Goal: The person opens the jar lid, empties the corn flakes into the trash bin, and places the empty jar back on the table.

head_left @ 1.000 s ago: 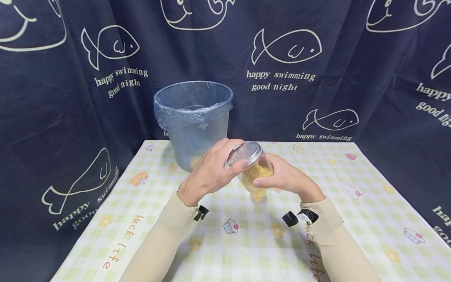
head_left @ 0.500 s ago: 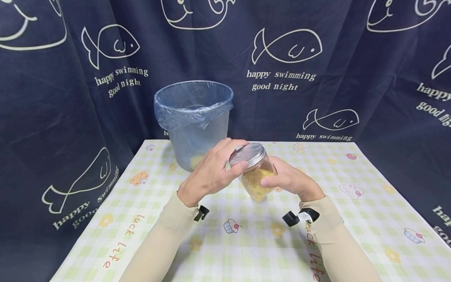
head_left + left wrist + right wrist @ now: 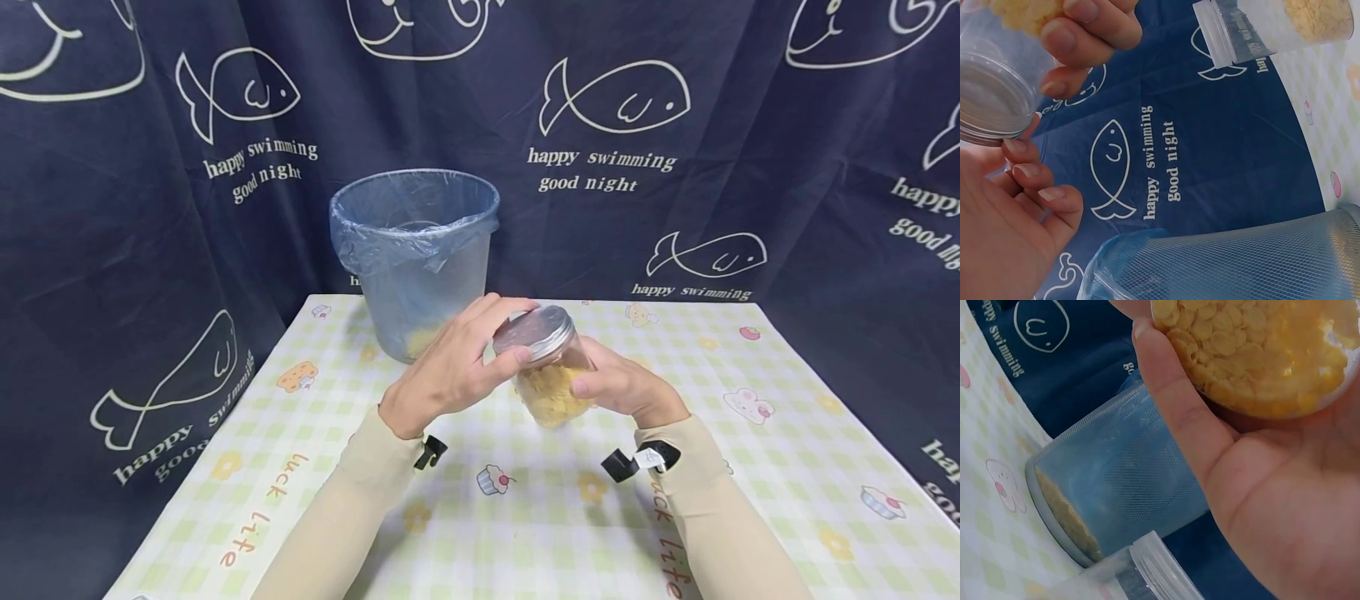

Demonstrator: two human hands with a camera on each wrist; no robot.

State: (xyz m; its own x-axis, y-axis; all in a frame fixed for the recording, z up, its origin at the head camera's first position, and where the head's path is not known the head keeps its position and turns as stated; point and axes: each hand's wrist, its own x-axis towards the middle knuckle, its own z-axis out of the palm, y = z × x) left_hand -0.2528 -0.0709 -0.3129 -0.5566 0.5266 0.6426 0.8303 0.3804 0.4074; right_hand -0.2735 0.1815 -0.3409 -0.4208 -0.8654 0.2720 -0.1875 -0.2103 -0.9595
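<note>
A dark blue curtain (image 3: 450,100), printed with pale outlined fish and lettering, hangs beyond the hands, and the desk (image 3: 525,533) below them wears a green-and-white checked cover with small cartoon prints. Just past the left hand (image 3: 457,367) stands a round bin (image 3: 442,275) with fine-textured, translucent walls and a crinkled blue plastic liner (image 3: 375,246) folded over its rim. Two forearms in beige sleeves (image 3: 322,525) reach forward and converge, both wrists bent inward. The left hand arches over from its side and grips the lid, thumb on the near edge and fingers round the far one; the right hand (image 3: 626,383) clasps the body of the jar (image 3: 555,392), thumb along its near side. That clear, cylindrical jar sits between the hands, tilted so its top leans toward the left one. Beyond them, near the bin, another clear jar (image 3: 1254,31) stands on the desk. The held jar's lid (image 3: 536,329) is a silvery metallic disc; thin, rounded yellow flakes (image 3: 1235,337) fill part of the space inside.
</note>
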